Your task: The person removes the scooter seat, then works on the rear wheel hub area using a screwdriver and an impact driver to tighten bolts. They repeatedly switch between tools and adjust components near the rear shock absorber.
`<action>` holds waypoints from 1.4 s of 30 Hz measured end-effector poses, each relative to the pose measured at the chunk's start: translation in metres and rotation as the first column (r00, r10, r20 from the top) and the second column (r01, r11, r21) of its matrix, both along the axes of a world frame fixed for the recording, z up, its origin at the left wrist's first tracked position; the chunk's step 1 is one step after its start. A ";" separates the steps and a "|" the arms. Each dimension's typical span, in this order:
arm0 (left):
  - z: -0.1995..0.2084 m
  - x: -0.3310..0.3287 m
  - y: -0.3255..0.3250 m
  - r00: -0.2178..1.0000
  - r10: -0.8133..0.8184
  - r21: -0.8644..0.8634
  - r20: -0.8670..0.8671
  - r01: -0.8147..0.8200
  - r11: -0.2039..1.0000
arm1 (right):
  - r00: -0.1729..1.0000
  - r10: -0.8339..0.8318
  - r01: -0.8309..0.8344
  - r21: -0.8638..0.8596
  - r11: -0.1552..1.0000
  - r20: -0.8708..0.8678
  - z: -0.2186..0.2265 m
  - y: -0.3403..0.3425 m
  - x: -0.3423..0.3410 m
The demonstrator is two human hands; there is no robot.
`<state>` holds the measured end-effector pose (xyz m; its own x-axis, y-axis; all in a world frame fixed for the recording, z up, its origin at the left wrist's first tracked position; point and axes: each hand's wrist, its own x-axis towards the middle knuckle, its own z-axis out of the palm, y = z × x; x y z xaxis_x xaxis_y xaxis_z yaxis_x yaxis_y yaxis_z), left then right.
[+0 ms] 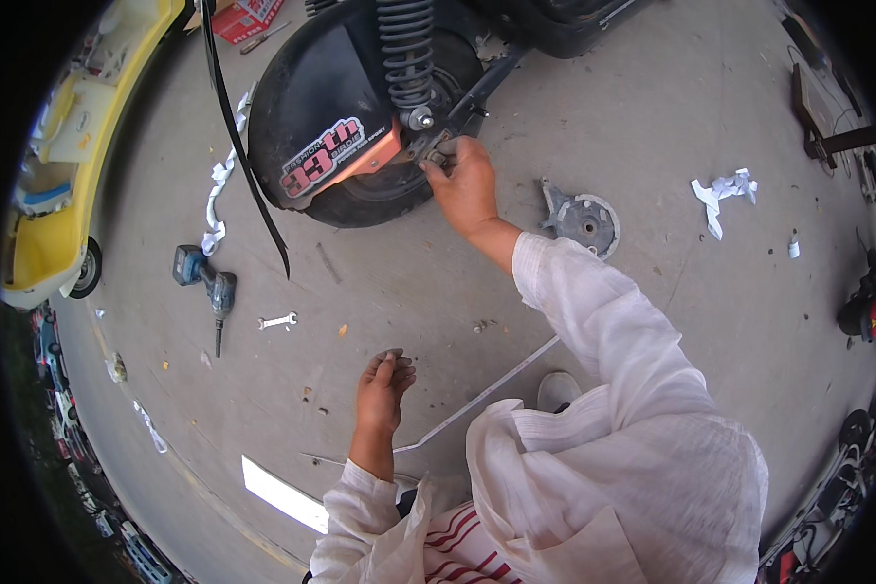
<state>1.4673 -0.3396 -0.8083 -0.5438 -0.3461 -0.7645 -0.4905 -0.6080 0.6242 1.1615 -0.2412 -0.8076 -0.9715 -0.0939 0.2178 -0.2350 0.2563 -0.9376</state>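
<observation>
Black plastic is forming the fender (pixel 311 83) over the scooter's wheel (pixel 346 209), which is standing towards the far edge of the concrete floor (pixel 642 321); a large sticker and an orange strip are showing on its side. Beside the fender, a coil-spring shock absorber (pixel 406 54) is running down to a bright mounting nut (pixel 420 119). Just below that nut, at the wheel's centre, the right hand (pixel 465 185) is pinching a small metal part (pixel 437 154) between thumb and fingers; the grip is partly hiding its exact form. The left hand (pixel 386 384) is hovering nearer the floor's near edge, thumb and fingertips together; whether anything small is sitting between them cannot be told.

Right of the wheel, a round brake plate (pixel 599 209) with a projecting arm is lying flat. Towards the left edge, a cordless driver (pixel 221 290) is lying near an open-end wrench (pixel 278 320). Crumpled white paper (pixel 722 195) and a small white bottle (pixel 794 245) are lying towards the right edge. A yellow vehicle (pixel 107 136) is bordering the far left corner.
</observation>
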 end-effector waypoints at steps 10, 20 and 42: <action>-0.015 0.028 -0.012 0.997 0.009 -0.067 0.082 -0.004 0.998 | 0.998 0.031 -0.033 -0.028 0.999 -0.061 -0.004 0.009 -0.003; -0.066 0.129 -0.067 0.834 0.380 -0.420 0.399 -0.202 0.885 | 0.979 0.200 -0.201 0.036 0.979 0.032 0.003 0.024 0.037; -0.133 0.255 -0.169 0.479 0.835 -0.924 0.271 -0.115 0.366 | 0.632 0.621 -0.729 0.081 0.680 0.464 0.006 0.073 0.151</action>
